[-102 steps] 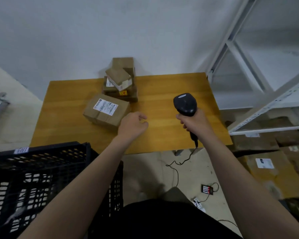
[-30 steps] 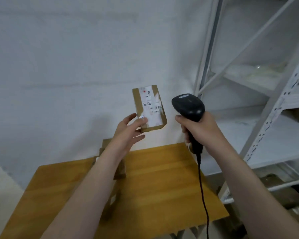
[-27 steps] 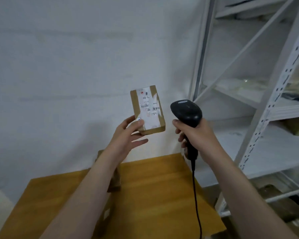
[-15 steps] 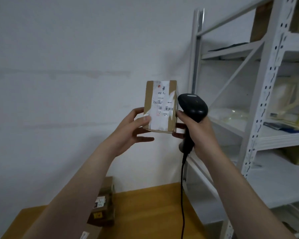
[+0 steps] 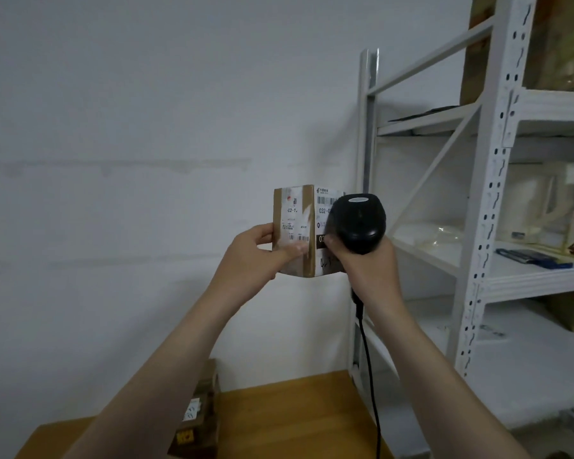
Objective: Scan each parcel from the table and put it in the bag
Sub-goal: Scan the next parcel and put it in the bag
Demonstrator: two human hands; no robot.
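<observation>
Scanning the raised parcel

Left hand [image 5: 256, 256] grips parcel [image 5: 299, 230]; right hand [image 5: 365, 263] grips scanner [image 5: 358, 221], apparently touching the label. Back the scanner off and aim squarely at the barcode.

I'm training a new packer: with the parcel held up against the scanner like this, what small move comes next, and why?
Probably draw the scanner back a little. The right hand holds its head over the parcel, covering part of the label that faces us, while the left hand grips the parcel's left edge.
</observation>
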